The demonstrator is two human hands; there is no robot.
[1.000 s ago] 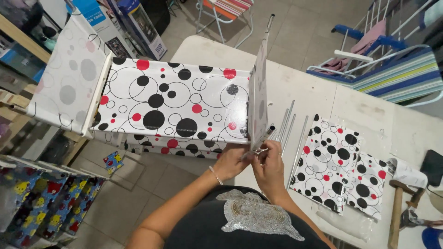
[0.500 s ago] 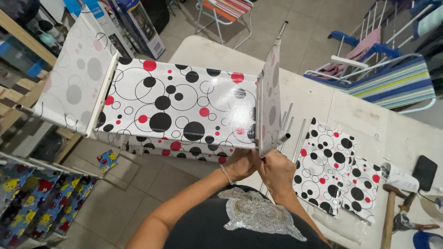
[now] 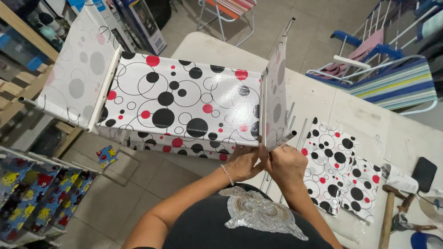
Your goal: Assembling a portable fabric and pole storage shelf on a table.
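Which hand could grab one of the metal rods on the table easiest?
Probably the right hand. It sits at the spotted rack's near corner, just beside the loose metal rods. The left hand is on the far side of it, further from them.

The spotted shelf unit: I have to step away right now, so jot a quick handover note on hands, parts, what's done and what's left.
Left hand and right hand both grip the near bottom corner of the spotted shelf unit, where its upright end panel meets the frame.
The unit lies on its side, half on the white table, half overhanging the floor.
Done: middle and both end panels fitted.
Left: loose spotted panels and metal rods lie on the table, unused. A hammer lies at the right.
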